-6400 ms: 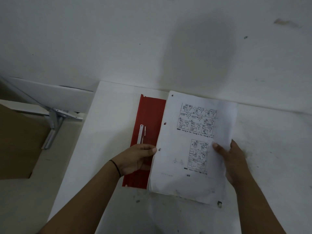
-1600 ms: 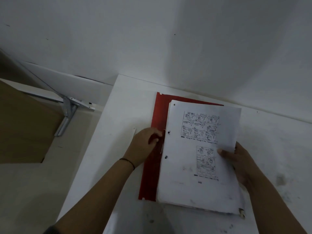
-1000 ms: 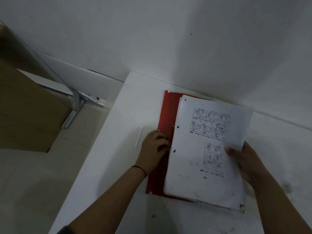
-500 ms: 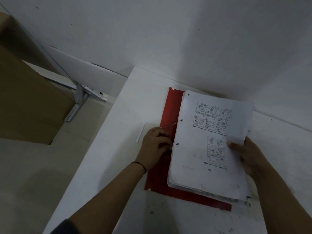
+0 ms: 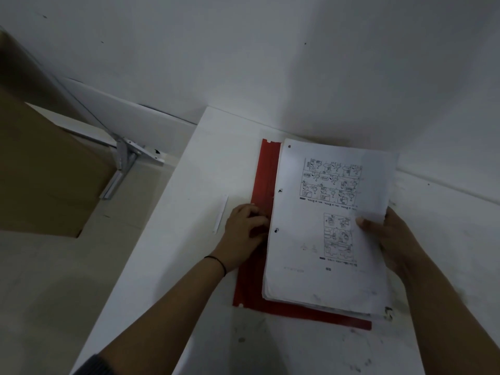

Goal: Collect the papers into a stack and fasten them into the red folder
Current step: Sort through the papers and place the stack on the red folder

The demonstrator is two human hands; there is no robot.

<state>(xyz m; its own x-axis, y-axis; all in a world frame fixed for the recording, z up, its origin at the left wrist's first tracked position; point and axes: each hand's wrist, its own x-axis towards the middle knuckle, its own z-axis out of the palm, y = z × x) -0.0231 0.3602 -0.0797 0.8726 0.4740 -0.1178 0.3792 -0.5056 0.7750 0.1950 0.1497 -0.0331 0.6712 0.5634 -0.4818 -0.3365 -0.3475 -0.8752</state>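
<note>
- My right hand pinched the paper stack, limp and prone to fanning, at its right edge.
- My left hand, fingers curled, pressed the red folder left of the stack.

Scuffed white table, red folder, white strip beside it
</note>
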